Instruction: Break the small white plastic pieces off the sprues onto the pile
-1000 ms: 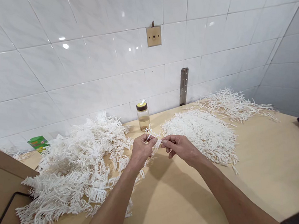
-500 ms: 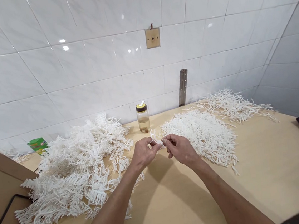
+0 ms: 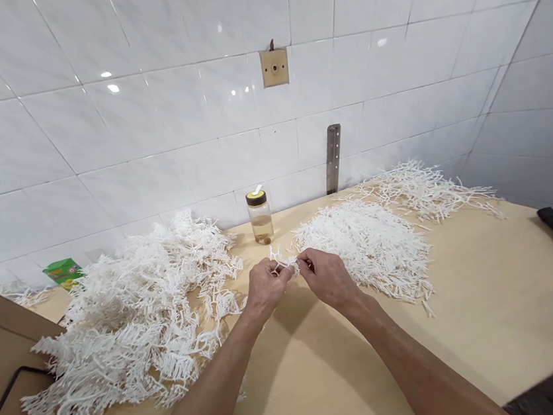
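Between left heap (image 3: 133, 310) and right heap (image 3: 365, 247), I pinch sprig (image 3: 291, 260) with left hand (image 3: 267, 285), likely steadying it; right hand (image 3: 329, 277) pinches other end.

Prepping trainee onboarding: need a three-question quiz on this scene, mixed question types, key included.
1. Which stands between the frayed pile on the left and the nearer heap on the right: (a) green box, (b) lidded jar, (c) black object?
2. True or false: the lidded jar is lying on its side.
3. Short answer: what is the left grip pinching?

Key: 1. b. 2. False; it stands upright. 3. A white branching strand.
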Demonstrator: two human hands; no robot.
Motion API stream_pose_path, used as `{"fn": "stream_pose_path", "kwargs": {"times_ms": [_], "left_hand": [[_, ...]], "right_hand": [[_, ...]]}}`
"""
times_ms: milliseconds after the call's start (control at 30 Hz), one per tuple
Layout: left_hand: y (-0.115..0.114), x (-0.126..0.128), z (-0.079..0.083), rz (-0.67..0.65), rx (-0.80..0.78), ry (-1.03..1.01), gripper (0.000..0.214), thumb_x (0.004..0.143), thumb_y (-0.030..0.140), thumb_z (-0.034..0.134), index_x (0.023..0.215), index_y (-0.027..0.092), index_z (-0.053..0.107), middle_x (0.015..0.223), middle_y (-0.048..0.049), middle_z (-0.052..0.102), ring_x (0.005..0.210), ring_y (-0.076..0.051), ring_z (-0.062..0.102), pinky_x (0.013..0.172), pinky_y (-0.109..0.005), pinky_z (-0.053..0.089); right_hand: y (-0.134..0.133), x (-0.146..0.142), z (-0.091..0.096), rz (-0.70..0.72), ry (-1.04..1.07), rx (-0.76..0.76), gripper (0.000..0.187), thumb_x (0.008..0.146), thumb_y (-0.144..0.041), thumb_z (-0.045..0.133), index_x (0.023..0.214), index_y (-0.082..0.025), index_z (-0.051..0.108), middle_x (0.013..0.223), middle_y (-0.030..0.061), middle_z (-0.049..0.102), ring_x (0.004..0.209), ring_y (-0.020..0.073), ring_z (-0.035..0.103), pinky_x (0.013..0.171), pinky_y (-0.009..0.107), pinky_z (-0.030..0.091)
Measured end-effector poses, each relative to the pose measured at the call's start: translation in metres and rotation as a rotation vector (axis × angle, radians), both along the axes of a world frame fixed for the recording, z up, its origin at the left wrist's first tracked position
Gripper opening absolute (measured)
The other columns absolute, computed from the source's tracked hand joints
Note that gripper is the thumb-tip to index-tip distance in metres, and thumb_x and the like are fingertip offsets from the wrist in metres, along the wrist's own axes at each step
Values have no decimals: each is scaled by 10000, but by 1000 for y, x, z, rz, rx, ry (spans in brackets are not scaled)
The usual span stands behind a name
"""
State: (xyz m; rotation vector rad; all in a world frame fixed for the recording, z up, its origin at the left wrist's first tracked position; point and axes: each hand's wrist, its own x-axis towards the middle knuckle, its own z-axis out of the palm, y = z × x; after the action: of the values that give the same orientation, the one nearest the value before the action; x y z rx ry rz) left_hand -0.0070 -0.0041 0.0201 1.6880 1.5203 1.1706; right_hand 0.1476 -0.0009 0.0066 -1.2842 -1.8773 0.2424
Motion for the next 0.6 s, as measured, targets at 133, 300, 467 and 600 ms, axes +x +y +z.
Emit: {"fn": "stream_pose_path", "kwargs": {"times_ms": [133, 300, 467, 600], "left_hand": [[1, 3, -17, 10, 15, -133, 242, 717, 366, 675, 611, 162, 598, 621, 24, 519, 572, -112, 483, 544, -221, 362], [4, 3, -22, 10, -2, -282, 311, 737, 452, 688, 703, 143, 685, 692, -5, 593, 575, -101, 476, 538, -219, 364], [6, 4, -21, 7, -41, -419, 362, 710, 488, 720, 751, 129, 715, 706, -15, 642, 558, -93, 482, 530, -218, 366], [7, 4, -22, 1, 5, -410, 345, 711, 481, 725, 768, 141, 735, 723, -31, 674, 612, -123, 542, 574, -232, 407]], "right_hand": [[8, 12, -3, -168, -25, 31, 166, 867, -195, 434, 751, -209, 552, 715, 63, 621, 630, 183, 531, 613, 300, 366], [25, 54, -3, -503, 66, -28, 122, 815, -223, 517, 875, -173, 610, 833, 101, 642, 711, 216, 563, 692, 343, 409], [19, 48, 4, -261, 267, -217, 305, 858, -395, 542, 997, -153, 665, 833, 91, 641, 634, 191, 580, 624, 338, 461], [7, 17, 4, 190, 467, -444, 377, 849, -528, 562, 961, -193, 693, 690, 8, 590, 480, 122, 503, 444, 266, 426]]}}
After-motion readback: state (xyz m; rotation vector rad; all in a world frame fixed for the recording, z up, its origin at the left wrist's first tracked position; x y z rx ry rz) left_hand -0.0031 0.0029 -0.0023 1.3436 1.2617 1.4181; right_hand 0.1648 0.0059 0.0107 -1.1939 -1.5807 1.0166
